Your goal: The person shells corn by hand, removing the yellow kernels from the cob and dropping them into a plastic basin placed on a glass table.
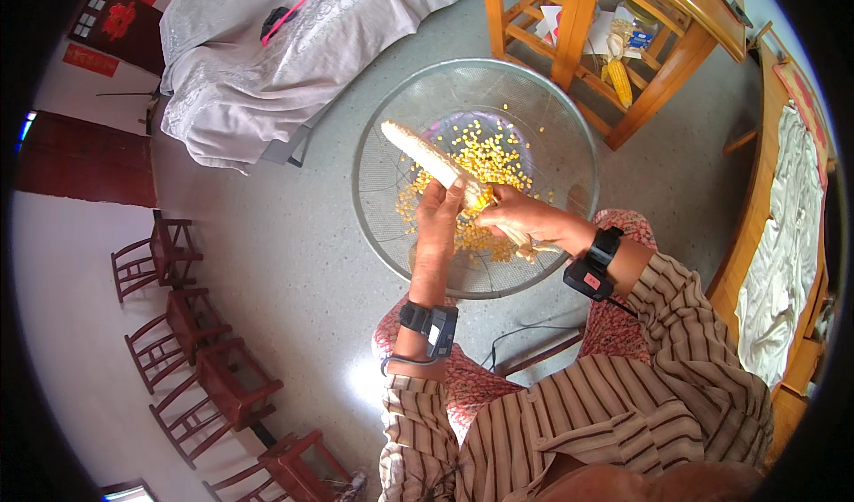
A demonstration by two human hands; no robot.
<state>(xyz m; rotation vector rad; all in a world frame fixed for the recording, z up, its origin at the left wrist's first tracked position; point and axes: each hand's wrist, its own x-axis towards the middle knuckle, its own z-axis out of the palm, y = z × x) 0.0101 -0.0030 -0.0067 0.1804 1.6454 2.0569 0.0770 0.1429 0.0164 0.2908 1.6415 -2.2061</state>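
Between my two hands is a corn cob (427, 154), mostly stripped to its pale core. A band of yellow kernels (479, 200) remains near its husk end. My left hand (440, 212) grips the cob's middle, thumb on top beside the kernels. Around the base end my right hand (510, 210) is closed, and dry husk (524, 242) hangs below it. Under both hands lies a wide round mesh sieve (380, 235), with loose corn kernels (490, 158) scattered and heaped in it. The palm sides of both hands are hidden.
A wooden table (574, 28) stands beyond the sieve at right, an ear of corn (619, 82) on its lower rack. Cloth covers a sofa (287, 88) at upper left. Dark red chairs (233, 382) line the left wall. A wooden bench (740, 248) runs along the right.
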